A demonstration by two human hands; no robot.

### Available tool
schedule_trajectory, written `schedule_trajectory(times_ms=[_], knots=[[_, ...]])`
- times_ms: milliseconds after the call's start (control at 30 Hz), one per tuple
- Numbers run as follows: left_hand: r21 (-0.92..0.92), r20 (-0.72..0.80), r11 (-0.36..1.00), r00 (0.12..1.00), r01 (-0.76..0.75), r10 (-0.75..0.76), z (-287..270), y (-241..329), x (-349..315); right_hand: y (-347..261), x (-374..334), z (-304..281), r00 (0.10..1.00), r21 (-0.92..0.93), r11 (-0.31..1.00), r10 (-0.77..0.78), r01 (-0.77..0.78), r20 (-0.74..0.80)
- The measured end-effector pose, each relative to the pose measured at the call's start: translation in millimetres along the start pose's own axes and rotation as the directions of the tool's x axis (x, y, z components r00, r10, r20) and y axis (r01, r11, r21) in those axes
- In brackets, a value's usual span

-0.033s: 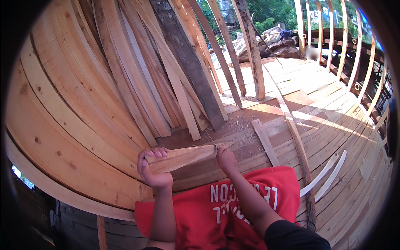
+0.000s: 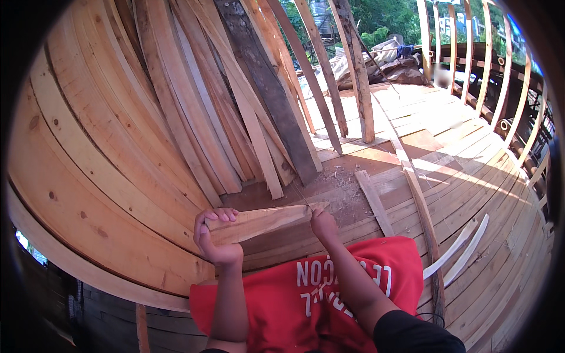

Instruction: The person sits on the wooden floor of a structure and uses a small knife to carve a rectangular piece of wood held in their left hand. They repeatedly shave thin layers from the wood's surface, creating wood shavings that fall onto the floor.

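Note:
A flat, tapering wooden piece (image 2: 262, 223) spans the gap between my hands, its wide end at the left. My left hand (image 2: 219, 238) grips that wide end, fingers over the top edge and thumb below. At the narrow end my right hand (image 2: 323, 225) is closed in a pinch beside the wood. A thin line, like a string or a slim blade, runs up and away from these fingers; what exactly they hold is too small to make out. Red cloth with white lettering (image 2: 347, 276) covers my lap beneath both forearms.
Curved plank walling (image 2: 100, 170) rises at my left. Long boards (image 2: 194, 106) and a dark beam (image 2: 268, 88) lean ahead, with wood shavings (image 2: 344, 179) by their feet. A short board (image 2: 375, 203), a long strip (image 2: 419, 200) and pale curved strips (image 2: 465, 253) lie on the plank floor.
My right hand has shifted slightly to the right and a little away from me along the narrow end. My left hand and the wooden piece have stayed put.

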State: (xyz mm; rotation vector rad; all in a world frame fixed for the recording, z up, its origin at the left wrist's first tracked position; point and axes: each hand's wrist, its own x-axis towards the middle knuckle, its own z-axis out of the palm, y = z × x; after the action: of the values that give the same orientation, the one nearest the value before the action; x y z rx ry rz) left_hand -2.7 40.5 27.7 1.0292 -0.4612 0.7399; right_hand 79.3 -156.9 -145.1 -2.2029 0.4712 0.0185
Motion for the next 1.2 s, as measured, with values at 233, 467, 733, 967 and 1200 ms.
schedule_trajectory(times_ms=[233, 467, 733, 967, 1200], knots=[[0.041, -0.021, 0.999, 1.000, -0.013, 0.014, -10.7, 7.4, 8.4, -55.7, -38.3, -10.2, 0.988, 0.016, 0.991, -0.136, 0.135, 0.075], [0.005, -0.049, 0.999, 0.998, -0.032, 0.032, -19.6, 1.3, 10.4, -27.5, -20.8, -5.3, 0.997, -0.133, 0.988, -0.083, 0.082, 0.003], [-0.121, 0.092, 0.991, 0.994, -0.053, 0.064, -0.8, -2.6, 8.2, 48.7, 25.9, 11.1, 0.966, -0.246, 0.950, -0.227, 0.191, -0.128], [-0.011, 0.137, 0.994, 0.985, -0.108, 0.108, -20.1, 0.9, 6.0, -79.8, -65.3, -21.3, 0.924, 0.009, 0.927, -0.375, 0.375, 0.074], [-0.116, 0.077, 0.989, 0.992, -0.092, 0.102, -13.7, -6.7, 15.8, 87.9, 47.8, 40.0, 0.954, -0.151, 0.964, -0.244, 0.219, -0.173]])
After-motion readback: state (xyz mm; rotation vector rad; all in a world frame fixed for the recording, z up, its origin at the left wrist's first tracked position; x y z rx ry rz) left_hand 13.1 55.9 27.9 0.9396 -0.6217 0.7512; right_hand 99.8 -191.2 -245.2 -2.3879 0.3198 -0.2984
